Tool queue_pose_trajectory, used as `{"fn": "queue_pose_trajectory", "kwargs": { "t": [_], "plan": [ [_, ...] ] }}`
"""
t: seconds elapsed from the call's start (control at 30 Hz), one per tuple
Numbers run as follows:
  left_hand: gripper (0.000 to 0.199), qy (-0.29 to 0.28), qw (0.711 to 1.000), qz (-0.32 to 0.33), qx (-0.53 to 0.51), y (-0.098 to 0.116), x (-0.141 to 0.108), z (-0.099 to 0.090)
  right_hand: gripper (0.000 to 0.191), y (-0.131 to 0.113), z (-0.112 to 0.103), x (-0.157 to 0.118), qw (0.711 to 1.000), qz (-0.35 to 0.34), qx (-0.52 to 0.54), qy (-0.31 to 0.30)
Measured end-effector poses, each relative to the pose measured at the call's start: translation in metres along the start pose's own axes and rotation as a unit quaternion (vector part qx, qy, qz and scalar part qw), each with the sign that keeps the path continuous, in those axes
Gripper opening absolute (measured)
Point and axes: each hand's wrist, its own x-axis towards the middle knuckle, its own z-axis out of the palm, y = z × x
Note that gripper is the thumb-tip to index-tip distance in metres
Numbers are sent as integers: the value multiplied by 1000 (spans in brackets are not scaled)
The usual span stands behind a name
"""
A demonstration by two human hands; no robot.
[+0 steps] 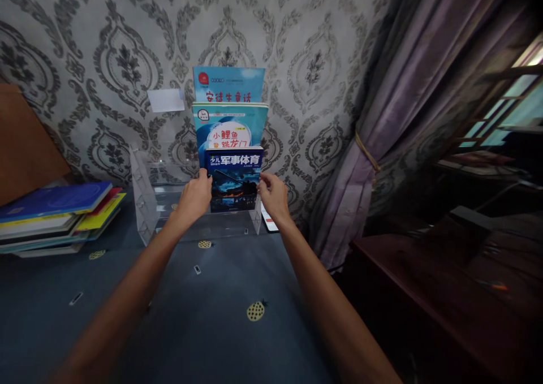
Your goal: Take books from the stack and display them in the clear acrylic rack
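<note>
Head view shows the clear rack [143, 200] with sky-blue book [229, 80] and turquoise book [201, 130] already upright behind, while the book stack [55, 203] lies outside, at left. The dark book [233, 187] stands in front; left hand [195, 194] and right hand [275, 196] grip its side edges, so this third placing seems nearly finished.

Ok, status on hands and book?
Left fingers, right fingers gripping sides of dark blue book. Upright at clear rack. Two books behind; nothing seen blocking.
</note>
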Motion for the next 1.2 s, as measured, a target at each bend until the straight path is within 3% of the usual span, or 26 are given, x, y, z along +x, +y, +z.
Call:
{"fn": "queue_pose_trajectory", "kwargs": {
  "t": [0.57,0.73,0.83,0.93,1.03,1.13,1.2],
  "plan": [
    [30,-21,999,-26,3,3,-8,-7,37,-1,-8,3,999,-11,-1,36],
    [30,21,1000,-1,-11,-15,-26,-11,41,-12,-12,3,999,-22,-4,49],
    [33,50,999,16,11,-48,-44,-19,42,-23,-14,1,998,-25,-10,54],
    [34,56,997,0,54,-100,-60,-32,44,-31,-14,-3,997,-24,-17,65],
    [37,74,990,-55,104,-163,-68,-44,46,-37,-18,-8,997,-21,-24,76],
    [44,48,967,-138,210,-220,-68,-49,46,-48,-24,-16,995,-14,-25,93],
    [49,13,959,-165,230,-247,-67,-50,44,-58,-26,-26,995,-13,-22,99]
  ]
}}
